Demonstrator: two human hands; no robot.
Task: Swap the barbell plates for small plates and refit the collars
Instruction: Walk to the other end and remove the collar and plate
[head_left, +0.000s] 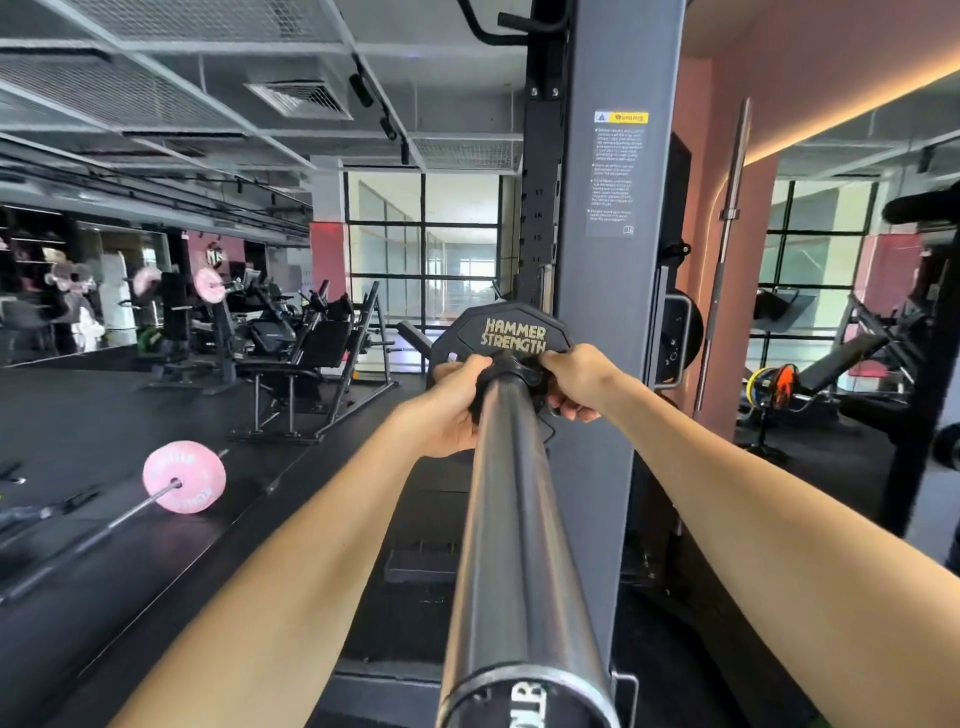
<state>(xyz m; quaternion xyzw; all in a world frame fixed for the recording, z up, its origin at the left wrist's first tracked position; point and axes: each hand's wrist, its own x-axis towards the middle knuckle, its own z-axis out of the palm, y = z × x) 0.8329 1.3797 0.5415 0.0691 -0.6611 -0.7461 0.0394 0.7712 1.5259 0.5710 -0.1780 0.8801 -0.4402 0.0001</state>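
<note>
Gripping the black collar (511, 370) from both sides, my left hand (453, 410) and right hand (577, 382) have their fingers curled tight around it. It sits on the barbell sleeve (511, 519), pressed against the small black plate (498, 332), beside the grey rack upright (613, 291).

Two forearms enter from the lower corners, both bare to the frame edge; no sleeves visible. Left hand (454, 402) and right hand (574, 382) are ungloved. No watch, ring, band or wrist strap seen on either. Fingernails are short and unpainted where they show.
</note>
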